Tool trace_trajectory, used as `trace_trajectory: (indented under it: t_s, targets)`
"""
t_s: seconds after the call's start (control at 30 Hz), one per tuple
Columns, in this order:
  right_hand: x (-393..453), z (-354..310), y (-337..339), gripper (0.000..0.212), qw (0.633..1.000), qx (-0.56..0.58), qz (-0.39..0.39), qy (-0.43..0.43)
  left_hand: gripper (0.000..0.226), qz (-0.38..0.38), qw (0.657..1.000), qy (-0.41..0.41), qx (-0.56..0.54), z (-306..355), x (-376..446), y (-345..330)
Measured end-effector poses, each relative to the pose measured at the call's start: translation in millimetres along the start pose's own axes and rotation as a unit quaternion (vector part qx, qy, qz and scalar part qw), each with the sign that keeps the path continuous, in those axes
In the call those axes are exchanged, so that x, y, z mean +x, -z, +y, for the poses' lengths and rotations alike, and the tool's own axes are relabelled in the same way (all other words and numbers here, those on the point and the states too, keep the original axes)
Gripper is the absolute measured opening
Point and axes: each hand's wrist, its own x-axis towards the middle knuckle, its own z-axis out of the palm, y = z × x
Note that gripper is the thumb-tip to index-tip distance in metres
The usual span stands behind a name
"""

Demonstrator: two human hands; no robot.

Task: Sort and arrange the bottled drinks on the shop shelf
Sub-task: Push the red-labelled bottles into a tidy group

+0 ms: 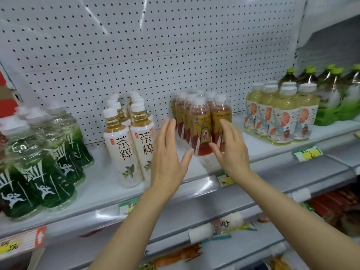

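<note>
Both hands are spread with fingers straight and grip nothing: the left hand (167, 152) is just left of the red-labelled bottles (200, 123), the right hand (231, 147) against their front right. The cluster stands mid-shelf (175, 176). Squeezed unevenly, the front bottle (200, 127) could tip toward the edge, or the white tea bottles (128, 145) get knocked.

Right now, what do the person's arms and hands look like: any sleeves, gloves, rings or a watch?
Both forearms are bare all the way to the frame's bottom edge; no sleeve shows. The left hand and right hand wear no gloves. No ring, watch, bracelet or marking shows on the sides facing the camera.
</note>
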Motion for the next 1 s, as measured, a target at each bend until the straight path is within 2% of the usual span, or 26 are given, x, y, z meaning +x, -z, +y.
trace_trajectory:
  t_s: [0.1, 0.23, 0.3, 0.43, 0.47, 0.57, 0.7, 0.87, 1.0]
  targets:
    - [24, 22, 2, 0.080, 0.999, 0.005, -0.007, -0.034, 0.089, -0.048, 0.997, 0.055, -0.037, 10, 25, -34]
    - [53, 38, -2, 0.083, 0.999, 0.047, 0.002, -0.026, 0.085, -0.046, 0.988, 0.124, -0.076, 20, 70, -59]
    - [70, 45, -2, 0.085, 0.996, 0.083, -0.020, -0.028, 0.085, -0.054, 0.982, 0.153, -0.097, 23, 92, -66]
    - [89, 50, 0, 0.094, 0.974, 0.201, -0.092, -0.047, 0.103, -0.063, 0.968, 0.200, -0.136, 21, 112, -76]
    - [90, 51, 0, 0.095, 0.969, 0.221, -0.096, -0.051, 0.101, -0.063, 0.967, 0.204, -0.141, 23, 111, -76]
    - [89, 52, 4, 0.094, 0.965, 0.241, -0.089, -0.051, 0.065, -0.057, 0.964, 0.203, -0.163, 34, 106, -69]
    - [77, 52, 19, 0.094, 0.974, 0.212, -0.077, -0.034, 0.051, -0.045, 0.970, 0.186, -0.153, 47, 90, -61]
    - [62, 56, 36, 0.095, 0.979, 0.189, -0.073, -0.008, 0.045, -0.029, 0.971, 0.182, -0.152, 64, 71, -53]
    - [63, 55, 39, 0.096, 0.981, 0.172, -0.088, 0.004, 0.056, -0.028, 0.971, 0.187, -0.149, 66, 72, -50]
